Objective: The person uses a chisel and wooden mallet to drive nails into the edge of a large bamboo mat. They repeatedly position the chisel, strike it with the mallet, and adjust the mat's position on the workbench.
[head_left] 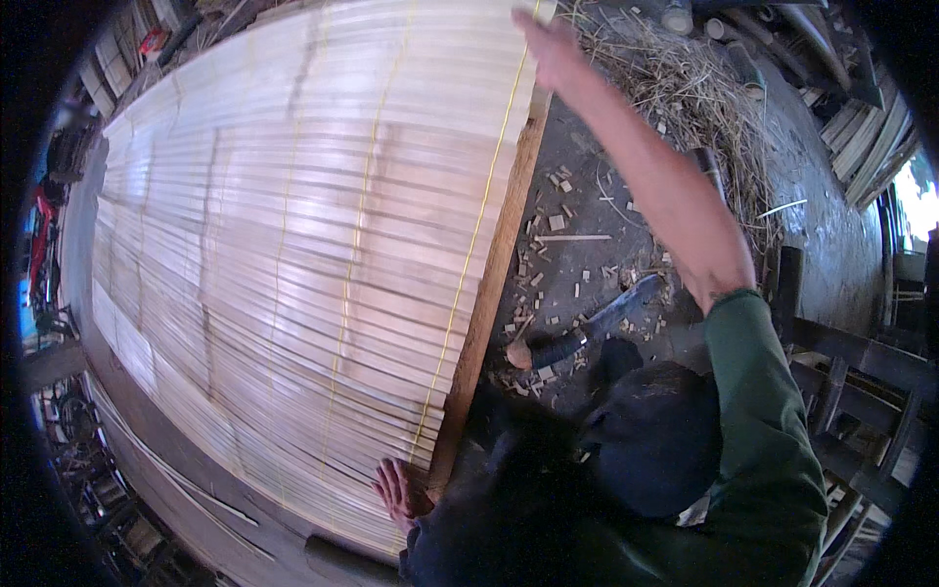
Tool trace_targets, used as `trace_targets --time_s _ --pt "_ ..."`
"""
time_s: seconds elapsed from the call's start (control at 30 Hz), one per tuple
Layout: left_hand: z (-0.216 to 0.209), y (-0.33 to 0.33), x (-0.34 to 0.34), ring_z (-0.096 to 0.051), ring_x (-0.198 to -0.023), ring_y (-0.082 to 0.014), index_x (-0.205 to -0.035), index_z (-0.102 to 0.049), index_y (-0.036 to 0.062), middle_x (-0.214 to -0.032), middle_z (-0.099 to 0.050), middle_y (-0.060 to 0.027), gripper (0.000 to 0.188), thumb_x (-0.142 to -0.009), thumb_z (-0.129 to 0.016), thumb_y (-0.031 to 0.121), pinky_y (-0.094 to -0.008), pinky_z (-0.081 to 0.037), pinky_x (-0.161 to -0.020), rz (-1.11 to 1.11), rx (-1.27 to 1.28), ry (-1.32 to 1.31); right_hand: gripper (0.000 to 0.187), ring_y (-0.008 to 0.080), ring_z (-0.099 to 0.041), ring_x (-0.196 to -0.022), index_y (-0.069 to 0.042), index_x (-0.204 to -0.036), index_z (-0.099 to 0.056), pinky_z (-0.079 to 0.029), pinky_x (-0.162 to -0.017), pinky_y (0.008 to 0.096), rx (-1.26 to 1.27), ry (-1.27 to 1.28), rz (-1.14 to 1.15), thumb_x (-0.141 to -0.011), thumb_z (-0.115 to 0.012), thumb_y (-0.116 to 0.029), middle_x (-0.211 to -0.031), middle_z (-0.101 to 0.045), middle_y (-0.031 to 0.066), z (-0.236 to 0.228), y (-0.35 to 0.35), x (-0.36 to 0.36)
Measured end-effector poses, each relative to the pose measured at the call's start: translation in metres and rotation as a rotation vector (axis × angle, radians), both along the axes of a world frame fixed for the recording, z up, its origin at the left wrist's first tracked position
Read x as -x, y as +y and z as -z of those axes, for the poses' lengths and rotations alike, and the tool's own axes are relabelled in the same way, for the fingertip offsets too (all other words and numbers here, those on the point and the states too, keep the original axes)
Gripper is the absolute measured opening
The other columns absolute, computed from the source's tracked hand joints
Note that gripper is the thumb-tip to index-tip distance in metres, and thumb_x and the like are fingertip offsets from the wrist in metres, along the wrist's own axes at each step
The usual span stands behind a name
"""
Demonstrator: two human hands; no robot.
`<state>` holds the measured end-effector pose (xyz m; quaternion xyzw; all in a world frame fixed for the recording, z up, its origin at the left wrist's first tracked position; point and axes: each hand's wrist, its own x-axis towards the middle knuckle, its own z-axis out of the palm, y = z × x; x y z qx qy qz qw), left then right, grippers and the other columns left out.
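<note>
Two hands (399,491), well apart, at one slatted mat (293,254).

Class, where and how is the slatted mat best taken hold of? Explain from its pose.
Probably pinch the slatted mat at its right edge, coming from the right: it lies broad and flat, its slat ends lined up there beside the brown wooden board.

Left fingers (392,478), right fingers (526,21) at the edge of a pale slatted mat (279,249).
</note>
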<state>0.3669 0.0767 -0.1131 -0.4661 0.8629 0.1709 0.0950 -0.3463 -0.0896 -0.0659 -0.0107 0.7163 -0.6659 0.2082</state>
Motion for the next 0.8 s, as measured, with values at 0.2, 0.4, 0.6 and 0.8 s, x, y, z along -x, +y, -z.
trace_targets --time_s 0.2,0.4,0.6,0.8 --pt "0.002 -0.018 0.009 -0.029 -0.144 -0.0415 -0.151 -0.036 0.0107 -0.155 -0.034 -0.0202 0.090 -0.086 -0.044 0.073 -0.0617 -0.018 -0.115 -0.069 -0.340 -0.386 0.079 0.0400 -0.054 -0.122 0.007 -0.139 -0.041 -0.049 -0.092 0.0600 -0.098 -0.245 -0.062 -0.085 -0.075 -0.039 -0.141 -0.046 0.0235 0.141 0.038 0.043" --pt "0.018 -0.010 0.013 -0.027 -0.145 -0.0417 -0.151 -0.036 0.0099 -0.155 -0.033 -0.0207 0.088 -0.087 -0.046 0.069 -0.0616 -0.017 -0.115 -0.113 -0.317 -0.364 0.077 0.0400 -0.054 -0.122 0.006 -0.135 -0.048 -0.047 -0.093 0.0613 -0.118 -0.293 -0.021 -0.084 -0.075 -0.045 -0.134 -0.054 0.0239 0.123 0.024 0.046" --pt "0.026 -0.004 0.016 -0.026 -0.145 -0.0420 -0.151 -0.035 0.0091 -0.156 -0.031 -0.0212 0.086 -0.087 -0.049 0.065 -0.0614 -0.017 -0.116 -0.130 -0.249 -0.312 0.076 0.0348 -0.060 -0.114 0.006 -0.129 -0.055 -0.052 -0.090 0.0455 -0.004 -0.135 -0.040 -0.081 -0.075 -0.050 -0.122 -0.062 0.0245 0.067 0.028 0.010" --pt "0.040 -0.001 0.018 -0.024 -0.145 -0.0422 -0.151 -0.034 0.0083 -0.156 -0.029 -0.0217 0.084 -0.088 -0.051 0.061 -0.0612 -0.016 -0.116 -0.134 -0.209 -0.258 0.072 0.0372 -0.063 -0.107 0.009 -0.120 -0.058 -0.051 -0.089 0.0458 -0.415 0.205 -0.087 -0.086 -0.067 -0.054 -0.115 -0.063 0.0281 0.075 0.038 0.002"
